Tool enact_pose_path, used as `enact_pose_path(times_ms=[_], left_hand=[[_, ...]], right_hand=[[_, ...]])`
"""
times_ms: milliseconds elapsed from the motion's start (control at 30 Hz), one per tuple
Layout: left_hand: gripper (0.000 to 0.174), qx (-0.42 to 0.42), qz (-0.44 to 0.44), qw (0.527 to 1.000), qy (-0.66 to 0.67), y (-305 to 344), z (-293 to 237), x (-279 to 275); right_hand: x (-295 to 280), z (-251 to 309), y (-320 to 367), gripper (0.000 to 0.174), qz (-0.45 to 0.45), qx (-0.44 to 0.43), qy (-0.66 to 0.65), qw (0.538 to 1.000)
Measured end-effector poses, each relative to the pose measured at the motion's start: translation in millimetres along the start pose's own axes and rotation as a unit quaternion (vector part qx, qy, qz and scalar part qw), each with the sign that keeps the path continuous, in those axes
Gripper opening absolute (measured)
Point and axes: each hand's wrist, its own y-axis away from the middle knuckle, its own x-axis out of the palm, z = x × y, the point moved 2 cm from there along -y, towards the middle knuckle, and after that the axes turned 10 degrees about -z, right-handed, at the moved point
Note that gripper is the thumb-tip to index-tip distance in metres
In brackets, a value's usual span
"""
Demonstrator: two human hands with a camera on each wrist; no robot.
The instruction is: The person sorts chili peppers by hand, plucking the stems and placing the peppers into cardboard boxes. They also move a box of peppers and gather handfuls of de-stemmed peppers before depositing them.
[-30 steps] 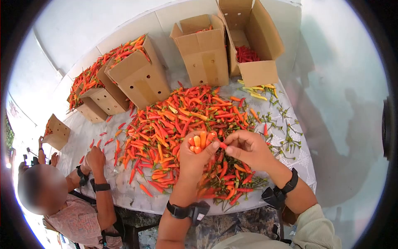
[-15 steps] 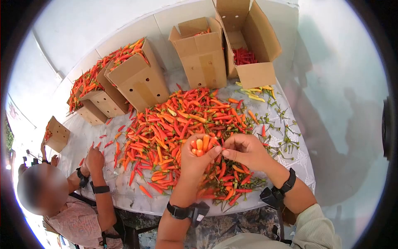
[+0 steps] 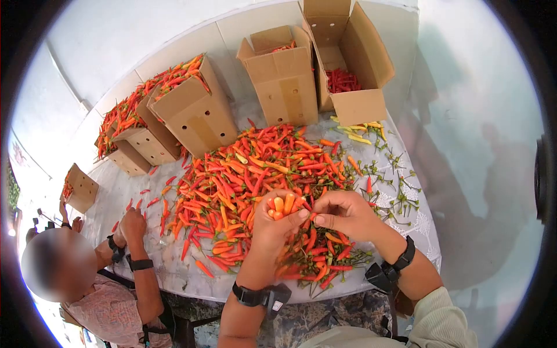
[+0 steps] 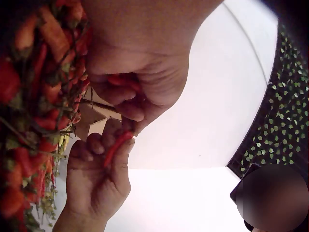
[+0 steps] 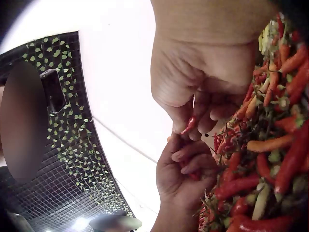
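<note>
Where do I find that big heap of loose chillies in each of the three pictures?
Head: the heap of chillies spreads across the middle, around the hands.
Left wrist: close up, down the left side.
Right wrist: close up, down the right side.
Shared landmark: the left hand and right hand, close together in every view.

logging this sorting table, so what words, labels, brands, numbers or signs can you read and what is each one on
None can be read.
White label on the left wrist device: too small to read.
Cardboard boxes: holes and tape show, no print that I can make out.
</note>
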Motion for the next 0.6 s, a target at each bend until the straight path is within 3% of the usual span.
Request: enact_pose_path(times_ms=[100,200,300,400,500,600], left_hand=[[0.034,-0.01,-0.008,1.0,0.013,2,-1,1],[0.036,-0.033,0.055,0.996,0.057,-3,3,-7],[0.035,-0.068,0.06,0.989,0.115,-5,4,-9],[0.038,-0.051,0.038,0.987,0.147,-4,-1,-10],[0.04,0.016,0.108,0.991,0.075,-4,-1,-11],[0.044,0.0,0.208,0.978,0.025,-2,5,-11]], right_hand=[[0,-4,-1,0.015,0.011,-0.012,-0.006,1.0],[1,1,0,0.018,0.001,-0.057,-0.006,0.998],[0,1,-1,0.019,0.012,-0.057,-0.018,0.998],[-2,-6,-4,0.02,-0.038,-0.033,-0.024,0.998],[-5,-6,-8,0.022,-0.133,-0.042,-0.08,0.987],[-6,-1,-9,0.021,-0.148,-0.029,-0.111,0.982]])
